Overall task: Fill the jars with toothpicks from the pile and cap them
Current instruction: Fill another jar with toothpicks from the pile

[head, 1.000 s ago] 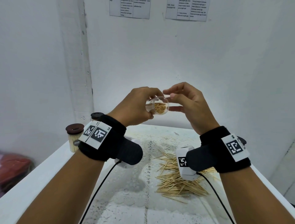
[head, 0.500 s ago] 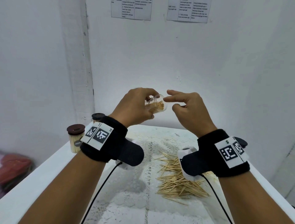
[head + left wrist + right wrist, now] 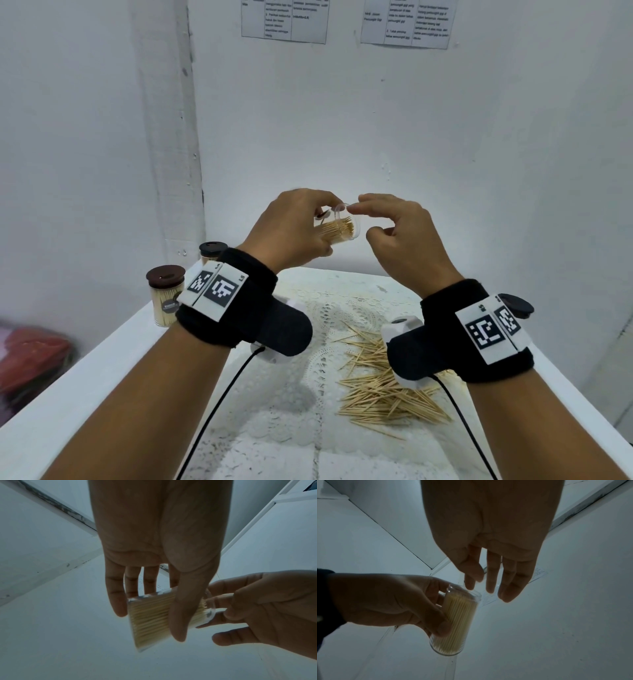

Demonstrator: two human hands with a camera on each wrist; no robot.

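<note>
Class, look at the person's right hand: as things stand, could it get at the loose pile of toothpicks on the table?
Probably yes. The right hand holds nothing, its fingers loose beside the open jar held by the left hand. The toothpick pile lies uncovered below the right wrist, with nothing between them.

clear glossy plastic on the jar (image 3: 337, 228) up in the left hand (image 3: 291, 233), see-through enough to show pale, matt wooden toothpicks packed inside. down on the near right, the loose pile (image 3: 387, 394) shows the same dry, light wood. the table (image 3: 41, 407) wears a white lace-patterned cloth (image 3: 318, 308), textured and matt. far left, a capped jar (image 3: 165, 296) carries a dark brown lid with a dull sheen. both wrist straps (image 3: 239, 308) look like black, soft fabric, tagged with flat printed markers.
</note>
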